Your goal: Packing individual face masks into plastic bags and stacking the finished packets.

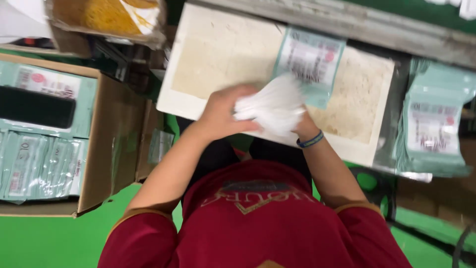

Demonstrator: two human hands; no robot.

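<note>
Both hands grip one white bundle (pixel 271 106) over the pale board (pixel 208 54) — left hand (pixel 223 111) fingers curled round its near end, right hand (pixel 303 125) mostly hidden beneath — its long axis running left-to-right between them.

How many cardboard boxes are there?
2. One open cardboard box at the left holds teal packets. Another box, top left, is cut off by the edge. More may be out of view.

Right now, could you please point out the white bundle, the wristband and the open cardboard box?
white bundle (pixel 271 106), head view, middle of the bundle.
wristband (pixel 310 141), head view, blue band.
open cardboard box (pixel 113 134), head view, inner right wall.
</note>
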